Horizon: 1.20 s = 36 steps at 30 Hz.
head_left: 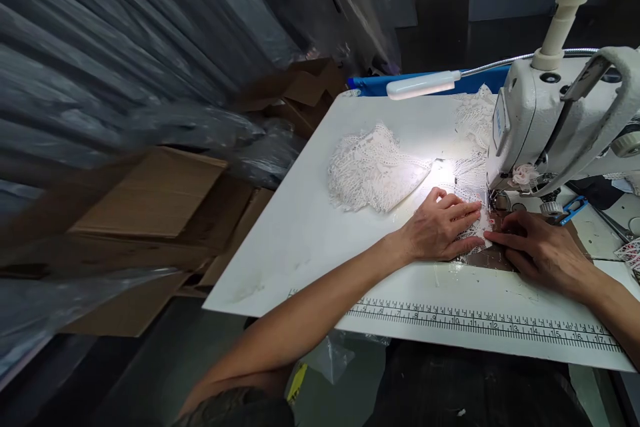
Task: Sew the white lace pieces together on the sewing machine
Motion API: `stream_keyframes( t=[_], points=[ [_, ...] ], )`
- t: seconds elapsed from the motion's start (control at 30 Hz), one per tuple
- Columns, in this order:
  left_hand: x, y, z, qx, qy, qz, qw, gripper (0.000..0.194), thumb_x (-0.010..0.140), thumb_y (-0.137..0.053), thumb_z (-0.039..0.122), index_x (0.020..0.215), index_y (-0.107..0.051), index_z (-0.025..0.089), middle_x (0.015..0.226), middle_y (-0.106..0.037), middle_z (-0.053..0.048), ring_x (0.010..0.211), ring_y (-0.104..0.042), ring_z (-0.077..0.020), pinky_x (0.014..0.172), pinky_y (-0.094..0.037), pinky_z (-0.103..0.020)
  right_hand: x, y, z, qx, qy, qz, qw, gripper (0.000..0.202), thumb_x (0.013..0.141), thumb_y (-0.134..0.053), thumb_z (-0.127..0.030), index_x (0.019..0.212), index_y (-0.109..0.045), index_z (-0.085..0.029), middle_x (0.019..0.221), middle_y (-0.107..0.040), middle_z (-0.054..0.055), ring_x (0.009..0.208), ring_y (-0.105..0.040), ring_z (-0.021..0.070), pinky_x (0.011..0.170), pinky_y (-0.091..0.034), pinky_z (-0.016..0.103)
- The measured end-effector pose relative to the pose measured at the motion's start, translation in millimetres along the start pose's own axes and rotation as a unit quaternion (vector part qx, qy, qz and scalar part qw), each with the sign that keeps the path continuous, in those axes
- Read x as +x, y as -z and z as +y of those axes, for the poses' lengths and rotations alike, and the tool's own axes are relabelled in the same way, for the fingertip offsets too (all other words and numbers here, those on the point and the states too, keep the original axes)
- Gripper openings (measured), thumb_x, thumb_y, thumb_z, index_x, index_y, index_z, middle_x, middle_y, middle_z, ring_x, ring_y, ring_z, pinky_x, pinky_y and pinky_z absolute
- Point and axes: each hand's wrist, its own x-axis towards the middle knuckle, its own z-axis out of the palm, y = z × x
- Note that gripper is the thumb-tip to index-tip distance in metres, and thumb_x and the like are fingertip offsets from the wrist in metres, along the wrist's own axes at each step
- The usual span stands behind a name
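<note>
My left hand [445, 225] lies over white lace fabric [477, 227] on the sewing machine's bed, its fingers stretched toward the needle area. From the right, my right hand [537, 247] touches the lace's edge with an outstretched index finger; its fingers are apart and rest on the metal plate. Just behind my fingertips stands the presser foot [493, 199] of the white sewing machine [530, 120]. Whether the needle is in the lace cannot be made out. A gathered heap of white lace [373, 170] spreads over the table left of the machine.
A lamp [424, 85] on a bendable stalk lights the work. Blue-handled snips [573, 210] lie right of the machine head. A printed ruler [480, 323] runs along the white table's [285, 240] front edge. Cardboard boxes [150, 190] and plastic-covered material stand at the left.
</note>
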Motion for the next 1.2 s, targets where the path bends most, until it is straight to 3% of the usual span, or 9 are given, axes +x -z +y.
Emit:
stream_keyframes(
  t=[0.23, 0.67, 0.83, 1.0, 1.2],
  points=[
    [1.0, 2.2, 1.6, 0.020, 0.010, 0.053, 0.998, 0.038, 0.099, -0.041, 0.045, 0.111, -0.060, 0.014, 0.114, -0.069, -0.010, 0.089, -0.061, -0.0201, 0.077, -0.038, -0.036, -0.3, -0.8, 0.3, 0.001, 0.000, 0.006, 1.000, 0.033, 0.093, -0.043, -0.017, 0.110, -0.071, -0.025, 0.098, -0.062, 0.007, 0.079, -0.060, 0.0145, 0.055, -0.045, 0.023],
    [-0.2, -2.6, 1.4, 0.009, 0.010, 0.007, 1.000, 0.047, 0.100, -0.035, 0.050, 0.115, -0.061, 0.014, 0.121, -0.067, -0.010, 0.090, -0.060, -0.0206, 0.075, -0.039, -0.037, -3.8, -5.0, 0.9, 0.012, -0.003, 0.000, 1.000, 0.032, 0.092, -0.045, -0.017, 0.111, -0.069, -0.025, 0.101, -0.061, 0.008, 0.079, -0.061, 0.0152, 0.058, -0.050, 0.024],
    [1.5, -0.5, 1.6, 0.026, -0.005, 0.014, 1.000, 0.049, 0.100, -0.034, 0.052, 0.115, -0.061, 0.013, 0.120, -0.067, -0.010, 0.086, -0.059, -0.0207, 0.074, -0.039, -0.037, -3.6, -5.0, 0.5, 0.008, -0.001, 0.003, 1.000, 0.031, 0.093, -0.045, -0.017, 0.111, -0.069, -0.024, 0.100, -0.060, 0.008, 0.080, -0.061, 0.0151, 0.057, -0.049, 0.024],
    [2.3, 1.1, 1.6, 0.034, -0.006, -0.022, 0.999, 0.052, 0.100, -0.031, 0.053, 0.117, -0.060, 0.014, 0.123, -0.065, -0.011, 0.086, -0.057, -0.0212, 0.073, -0.039, -0.038, -2.7, -3.7, -0.8, -0.008, 0.000, -0.002, 1.000, 0.031, 0.093, -0.044, -0.018, 0.111, -0.068, -0.026, 0.099, -0.060, 0.007, 0.080, -0.060, 0.0150, 0.054, -0.045, 0.023],
    [8.2, 5.0, 3.4, 0.044, 0.018, -0.046, 0.998, 0.040, 0.103, -0.032, 0.042, 0.114, -0.062, 0.017, 0.120, -0.066, -0.007, 0.081, -0.056, -0.0195, 0.072, -0.037, -0.037, -1.4, -3.2, -2.8, -0.022, 0.001, 0.004, 1.000, 0.032, 0.094, -0.043, -0.019, 0.111, -0.069, -0.026, 0.099, -0.061, 0.007, 0.078, -0.060, 0.0145, 0.053, -0.044, 0.023]
  ],
)
